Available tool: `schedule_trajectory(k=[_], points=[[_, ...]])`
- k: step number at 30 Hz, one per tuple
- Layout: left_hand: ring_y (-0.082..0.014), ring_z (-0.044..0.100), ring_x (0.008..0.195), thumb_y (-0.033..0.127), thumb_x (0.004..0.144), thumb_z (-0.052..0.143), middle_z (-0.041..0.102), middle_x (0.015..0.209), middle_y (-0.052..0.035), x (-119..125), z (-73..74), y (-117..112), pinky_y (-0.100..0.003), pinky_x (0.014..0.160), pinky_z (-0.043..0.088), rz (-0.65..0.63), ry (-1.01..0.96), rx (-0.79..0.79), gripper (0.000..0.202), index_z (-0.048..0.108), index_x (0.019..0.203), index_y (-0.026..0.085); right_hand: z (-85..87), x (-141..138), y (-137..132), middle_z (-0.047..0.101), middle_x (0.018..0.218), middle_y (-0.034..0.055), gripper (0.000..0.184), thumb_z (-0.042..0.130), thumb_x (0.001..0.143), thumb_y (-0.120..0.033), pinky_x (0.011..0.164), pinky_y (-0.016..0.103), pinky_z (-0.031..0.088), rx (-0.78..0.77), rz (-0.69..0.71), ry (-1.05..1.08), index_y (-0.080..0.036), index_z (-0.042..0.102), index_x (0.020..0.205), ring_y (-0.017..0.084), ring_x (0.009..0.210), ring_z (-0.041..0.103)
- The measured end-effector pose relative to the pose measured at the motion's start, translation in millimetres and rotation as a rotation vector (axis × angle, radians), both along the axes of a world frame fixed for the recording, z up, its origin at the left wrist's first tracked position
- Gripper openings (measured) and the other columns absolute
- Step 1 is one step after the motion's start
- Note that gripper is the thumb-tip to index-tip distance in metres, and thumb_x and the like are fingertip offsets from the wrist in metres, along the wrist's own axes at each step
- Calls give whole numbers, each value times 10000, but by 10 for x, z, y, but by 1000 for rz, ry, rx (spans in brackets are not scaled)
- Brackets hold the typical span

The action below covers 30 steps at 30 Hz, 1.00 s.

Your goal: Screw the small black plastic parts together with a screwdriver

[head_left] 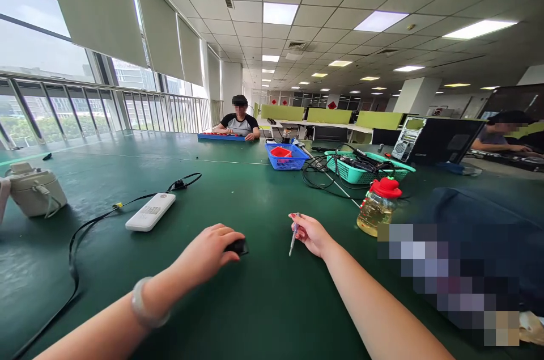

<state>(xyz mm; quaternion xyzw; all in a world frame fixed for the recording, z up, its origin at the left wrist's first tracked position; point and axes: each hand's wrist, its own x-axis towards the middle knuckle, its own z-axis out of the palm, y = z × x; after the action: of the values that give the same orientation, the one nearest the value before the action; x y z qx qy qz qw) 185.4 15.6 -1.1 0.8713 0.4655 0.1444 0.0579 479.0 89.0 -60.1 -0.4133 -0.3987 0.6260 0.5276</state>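
One probable fault was slippage: the right hand (313,236) pinched the screwdriver (294,235), leaving its tip (290,252) unsupported, while the left hand (208,253) held a black object (239,246).

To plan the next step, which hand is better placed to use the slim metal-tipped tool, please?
Probably the right hand: it holds the tool, while the left hand grips a small black object.

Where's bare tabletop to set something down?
A patch of green tabletop lies bare beyond the left hand and right hand, between the white power bank and blue basket. A smaller gap separates the hands. Crowded: right of the blue basket, black cables spill from the turquoise basket, near the red-lidded bottle.
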Motion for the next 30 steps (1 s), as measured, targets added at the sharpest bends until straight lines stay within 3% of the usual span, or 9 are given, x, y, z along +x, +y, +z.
schedule_trajectory(k=[4,7,10,13,17,21,25,30], points=[[-259,591,1074,311,864,581,680,1154,-84,573,-79,314,-379,944,449,-27,-3,10,306,650,1154,246,-19,-5,-39,499,510,-76,437,861,560,-453,469,207,358,64,-34,101,-192,555,730,39,421,320],[-263,599,1046,281,868,568,686,1125,-102,764,-205,530,-388,935,449,-3,-11,7,293,655,1142,223,-33,-47,-26,429,464,-102,491,868,547,-475,443,203,324,80,-81,112,-205,474,661,37,403,283],[-264,591,1064,278,869,566,680,1149,-98,781,-335,628,-394,950,445,3,-59,-20,313,645,1166,221,-23,-84,-18,396,454,-102,533,861,545,-499,415,206,297,99,-124,104,-209,419,615,45,399,295],[-256,575,1109,285,859,582,667,1187,-83,715,-420,645,-385,983,434,0,-126,-86,382,605,1237,235,22,-124,-59,390,451,-99,505,849,550,-529,398,207,289,116,-159,100,-205,469,627,50,395,304],[-244,584,1099,307,823,626,674,1139,-62,663,-439,651,-375,980,440,71,-182,-174,521,524,1333,276,84,-224,-176,395,460,-84,473,776,631,-609,399,217,311,200,-171,40,-166,617,683,50,392,310],[-252,567,1116,312,805,650,675,1136,-72,688,-415,640,-396,998,425,97,-178,-159,509,558,1303,265,93,-318,-293,359,415,-69,527,686,703,-670,389,224,262,314,-144,-83,-157,625,600,59,372,311],[-264,549,1131,316,816,642,690,1122,-75,708,-403,606,-432,1003,407,99,-131,-98,421,616,1232,257,120,-325,-388,356,425,-48,552,606,794,-649,414,235,242,490,-195,-244,-170,582,522,74,395,327],[-256,544,1116,327,801,656,708,1098,-43,690,-429,616,-416,995,412,95,-183,-111,381,646,1179,276,205,-309,-490,518,534,8,466,566,885,-515,500,253,352,829,-281,-576,-185,622,562,122,503,475]])
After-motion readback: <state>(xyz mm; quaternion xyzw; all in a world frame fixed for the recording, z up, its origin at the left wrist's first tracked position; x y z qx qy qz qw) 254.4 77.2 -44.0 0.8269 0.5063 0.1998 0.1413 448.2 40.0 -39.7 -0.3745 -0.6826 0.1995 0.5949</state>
